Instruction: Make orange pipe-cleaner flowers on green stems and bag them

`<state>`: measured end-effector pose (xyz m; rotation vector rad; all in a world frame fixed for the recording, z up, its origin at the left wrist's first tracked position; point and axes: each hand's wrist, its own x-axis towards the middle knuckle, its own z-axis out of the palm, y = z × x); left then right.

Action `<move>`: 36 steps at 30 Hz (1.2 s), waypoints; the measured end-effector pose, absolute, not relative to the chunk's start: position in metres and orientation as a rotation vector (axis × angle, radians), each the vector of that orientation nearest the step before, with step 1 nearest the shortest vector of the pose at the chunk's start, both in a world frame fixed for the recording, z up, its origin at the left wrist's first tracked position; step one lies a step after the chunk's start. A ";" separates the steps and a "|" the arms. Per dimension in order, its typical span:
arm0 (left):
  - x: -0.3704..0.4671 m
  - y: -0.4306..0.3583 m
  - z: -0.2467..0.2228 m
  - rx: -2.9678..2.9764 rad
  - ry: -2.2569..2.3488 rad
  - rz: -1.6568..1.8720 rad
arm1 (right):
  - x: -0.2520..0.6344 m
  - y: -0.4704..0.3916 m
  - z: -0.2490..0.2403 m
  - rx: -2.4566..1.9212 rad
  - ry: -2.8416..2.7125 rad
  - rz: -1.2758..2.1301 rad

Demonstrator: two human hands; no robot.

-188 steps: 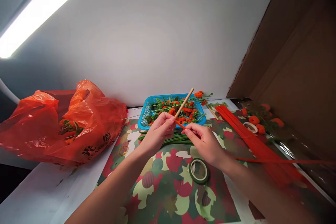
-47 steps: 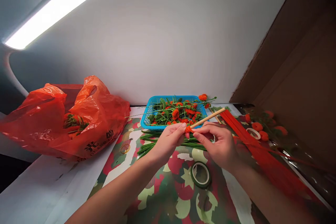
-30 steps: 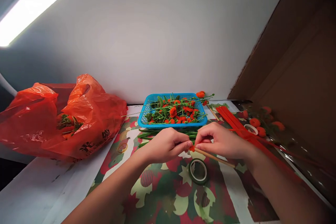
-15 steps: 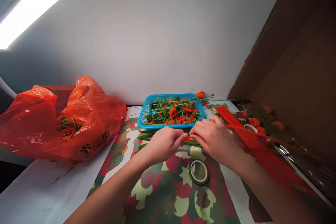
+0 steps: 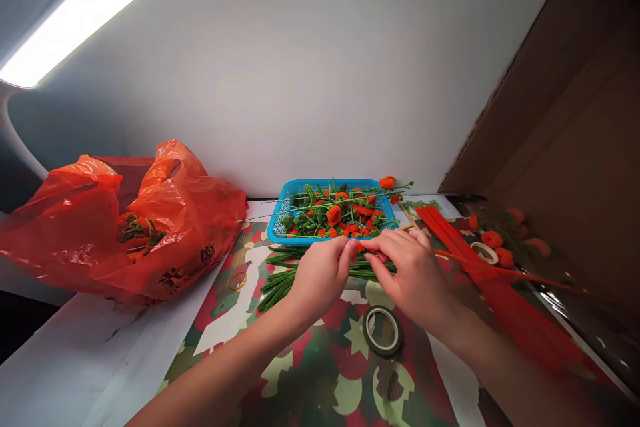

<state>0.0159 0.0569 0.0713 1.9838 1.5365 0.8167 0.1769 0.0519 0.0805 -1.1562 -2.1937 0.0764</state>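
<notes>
My left hand (image 5: 320, 280) and my right hand (image 5: 417, 273) are close together in front of the blue basket (image 5: 295, 240). Both are closed on an orange pipe cleaner (image 5: 530, 275); a short bit of it shows between the fingertips. Its long free end runs out to the right past my right hand. Thumb and fingers of each hand pinch it; the exact grip is partly hidden. Beneath and behind my hands lie green pipe cleaners (image 5: 278, 288). Nearer to me, a roll of green tape (image 5: 383, 331) rests on the patterned mat (image 5: 345, 373).
Orange fuzzy flowers (image 5: 334, 215) with green stems fill the basket. To the left stands a red plastic bag (image 5: 200, 213) with more inside. A bundle of orange pipe cleaners (image 5: 447, 233) lies at right, near a white-cored roll (image 5: 485, 253) and a cardboard wall (image 5: 550, 100).
The view has shifted slightly. My right hand's fingers have opened a little around the pipe cleaner, and my left hand has turned more upright. The orange free end has swung and straightened.
</notes>
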 end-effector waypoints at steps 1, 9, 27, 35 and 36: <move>0.016 0.056 0.071 1.978 1.535 0.839 | 0.177 0.052 0.081 -1.142 -2.182 0.099; 0.016 0.055 0.076 1.662 1.285 1.173 | 0.173 0.049 0.083 -1.025 -1.840 0.375; -0.007 0.065 0.095 2.300 1.081 0.421 | 0.200 0.069 0.099 -1.311 -2.186 0.864; 0.000 0.058 0.091 2.144 1.355 0.564 | 0.185 0.058 0.091 -1.218 -2.197 0.016; 0.001 0.058 0.091 2.119 1.364 0.583 | 0.184 0.057 0.090 -1.188 -2.195 -0.047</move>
